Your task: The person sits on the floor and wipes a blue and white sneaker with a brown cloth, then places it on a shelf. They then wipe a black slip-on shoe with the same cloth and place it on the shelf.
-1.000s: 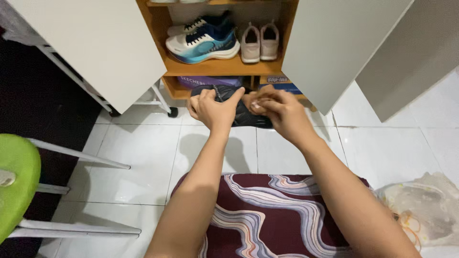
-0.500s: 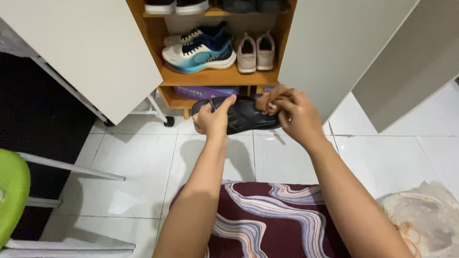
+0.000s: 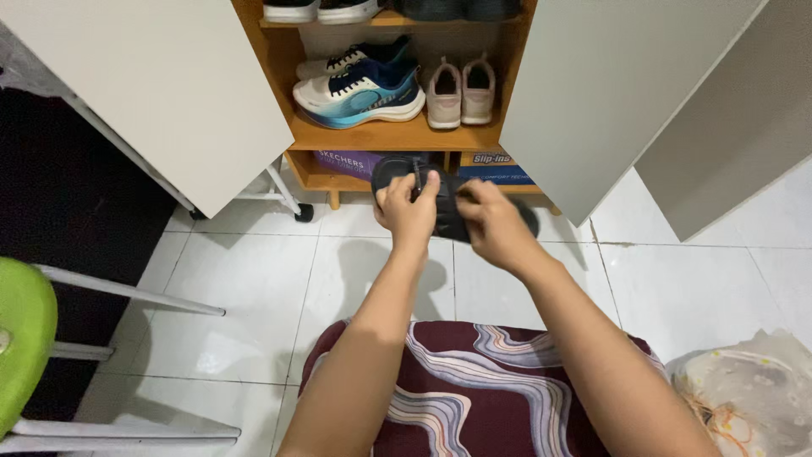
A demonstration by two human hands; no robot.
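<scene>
Both hands hold a black shoe (image 3: 446,207) in the air, just in front of the wooden shoe cabinet (image 3: 385,135). The left hand (image 3: 408,213) has its grip closed on the left part of the shoe, with the thumb on top. The right hand (image 3: 495,227) grips the right part of it. Inside the cabinet, on the middle shelf, stand a pair of blue and white sneakers (image 3: 359,85) and, to the right of them, a pair of pink shoes (image 3: 461,87). Below this shelf lie a purple box (image 3: 348,159) and a blue box (image 3: 499,161). The white cabinet doors (image 3: 169,85) are open. Left of the cabinet is a green chair (image 3: 21,330).
</scene>
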